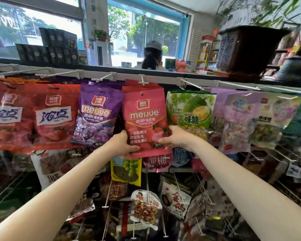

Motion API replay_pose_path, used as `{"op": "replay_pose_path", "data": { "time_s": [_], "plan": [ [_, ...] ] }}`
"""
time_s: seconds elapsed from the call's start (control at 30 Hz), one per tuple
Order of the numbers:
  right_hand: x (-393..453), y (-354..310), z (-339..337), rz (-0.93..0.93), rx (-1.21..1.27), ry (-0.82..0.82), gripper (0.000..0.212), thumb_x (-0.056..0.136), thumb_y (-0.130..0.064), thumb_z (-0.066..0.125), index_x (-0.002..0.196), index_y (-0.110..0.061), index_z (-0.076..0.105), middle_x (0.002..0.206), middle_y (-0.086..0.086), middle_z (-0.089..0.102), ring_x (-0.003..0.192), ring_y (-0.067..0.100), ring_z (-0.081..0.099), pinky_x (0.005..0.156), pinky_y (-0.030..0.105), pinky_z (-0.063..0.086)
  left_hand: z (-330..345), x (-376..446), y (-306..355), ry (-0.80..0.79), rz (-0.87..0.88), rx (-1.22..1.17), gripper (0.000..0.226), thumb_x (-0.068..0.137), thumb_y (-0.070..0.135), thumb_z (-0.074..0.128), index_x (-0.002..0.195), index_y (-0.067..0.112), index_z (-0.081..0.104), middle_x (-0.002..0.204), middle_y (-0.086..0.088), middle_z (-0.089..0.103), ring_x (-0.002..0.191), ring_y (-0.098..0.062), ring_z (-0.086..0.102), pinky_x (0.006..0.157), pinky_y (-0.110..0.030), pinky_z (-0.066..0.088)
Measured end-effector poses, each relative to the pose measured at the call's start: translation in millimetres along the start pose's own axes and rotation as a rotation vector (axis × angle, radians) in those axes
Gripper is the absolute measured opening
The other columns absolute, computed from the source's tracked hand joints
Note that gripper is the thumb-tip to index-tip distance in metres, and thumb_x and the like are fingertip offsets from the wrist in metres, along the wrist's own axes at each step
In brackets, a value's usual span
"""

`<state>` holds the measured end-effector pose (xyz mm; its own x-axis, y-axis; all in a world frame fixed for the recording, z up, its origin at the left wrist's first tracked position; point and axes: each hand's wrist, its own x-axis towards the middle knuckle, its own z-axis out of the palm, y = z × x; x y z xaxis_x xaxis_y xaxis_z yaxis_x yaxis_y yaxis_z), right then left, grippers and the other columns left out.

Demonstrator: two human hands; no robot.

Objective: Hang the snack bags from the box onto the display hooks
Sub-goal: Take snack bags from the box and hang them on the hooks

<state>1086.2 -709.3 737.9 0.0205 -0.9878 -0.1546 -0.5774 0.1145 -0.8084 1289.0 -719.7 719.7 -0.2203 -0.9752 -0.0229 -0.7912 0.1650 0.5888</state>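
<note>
A pink gummy jelly snack bag is held up in front of the top row of the rack, its punch hole just below a white display hook. More pink bags hang behind it on that hook. My left hand grips the bag's lower left edge. My right hand grips its lower right edge. The box is out of view.
A purple gummy bag hangs to the left, red bags further left, a green durian candy bag to the right. Lower hooks carry several other snack bags. A person stands behind the rack, and a dark planter sits on its top right.
</note>
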Motion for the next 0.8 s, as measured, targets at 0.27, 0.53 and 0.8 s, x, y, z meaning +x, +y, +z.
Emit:
{"op": "replay_pose_path", "data": {
  "time_s": [0.27, 0.53, 0.8],
  "plan": [
    [-10, -20, 13, 0.065, -0.243, 0.040, 0.073, 0.089, -0.013, 0.063, 0.145, -0.002, 0.016, 0.146, 0.015, 0.030, 0.068, 0.019, 0.064, 0.060, 0.026, 0.056, 3, -8, 4, 0.057, -0.053, 0.121, 0.047, 0.087, 0.026, 0.062, 0.121, 0.000, 0.042, 0.123, -0.017, 0.056, 0.110, -0.031, 0.057, 0.086, -0.032, 0.047],
    [-31, -52, 18, -0.139, -1.123, 0.215, 0.019, 0.094, -0.026, 0.052, 0.103, -0.010, 0.055, 0.110, 0.008, 0.060, 0.099, 0.029, 0.061, 0.071, 0.033, 0.042, -31, -31, 13, 0.496, 0.239, 0.638, 0.026, 0.090, 0.012, 0.044, 0.111, 0.009, 0.059, 0.106, -0.013, 0.066, 0.096, -0.035, 0.063, 0.071, -0.039, 0.048],
    [-8, -84, 47, -0.522, -1.390, 0.232, 0.087, 0.084, -0.014, 0.067, 0.149, -0.024, 0.011, 0.157, 0.011, -0.014, 0.143, 0.036, 0.009, 0.095, 0.048, 0.047, -82, -4, -44, 0.311, 0.393, 1.165, 0.103, 0.085, 0.047, 0.055, 0.138, 0.021, -0.030, 0.144, 0.000, -0.036, 0.138, -0.027, -0.028, 0.114, -0.047, -0.009]
  ]
}}
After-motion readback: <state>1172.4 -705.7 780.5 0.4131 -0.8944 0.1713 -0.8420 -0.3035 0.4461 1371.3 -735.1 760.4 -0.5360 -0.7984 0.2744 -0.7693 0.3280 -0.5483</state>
